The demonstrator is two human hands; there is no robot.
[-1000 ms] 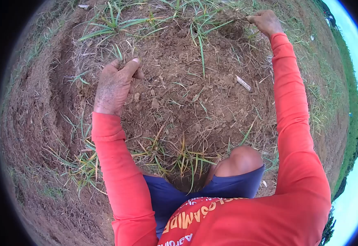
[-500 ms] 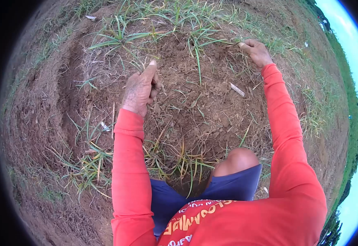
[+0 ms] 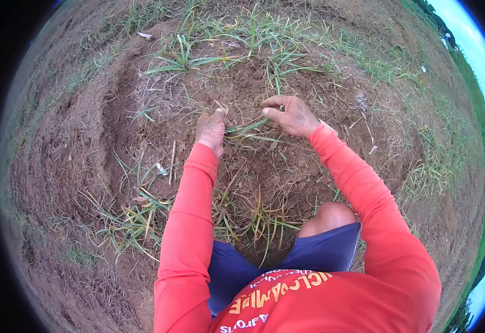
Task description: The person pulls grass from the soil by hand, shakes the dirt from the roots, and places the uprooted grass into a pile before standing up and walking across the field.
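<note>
My left hand [image 3: 211,131] is closed around a small bunch of grass [image 3: 249,131] low over the loose brown soil. Its green blades stick out to the right, and a few dry stalks show at the fingertips. Just to the right, my right hand [image 3: 291,115] has its fingers curled, thumb and forefinger facing the bunch. A bit of green shows at those fingers, but what they hold, if anything, I cannot make out. Beyond the hands a rooted grass tuft [image 3: 278,69] grows from the soil.
Another green tuft [image 3: 181,58] stands farther off to the left. Near my knees grow yellow-green clumps [image 3: 262,219], with more grass [image 3: 137,216] to the left. A white scrap [image 3: 161,168] and a thin dry stick [image 3: 172,161] lie on the ground. Dry grass covers much of the surrounding soil.
My right hand has come in from the far right, close to my left hand. Green blades now extend from my left hand, which is slightly lower. The view has shifted a little.
</note>
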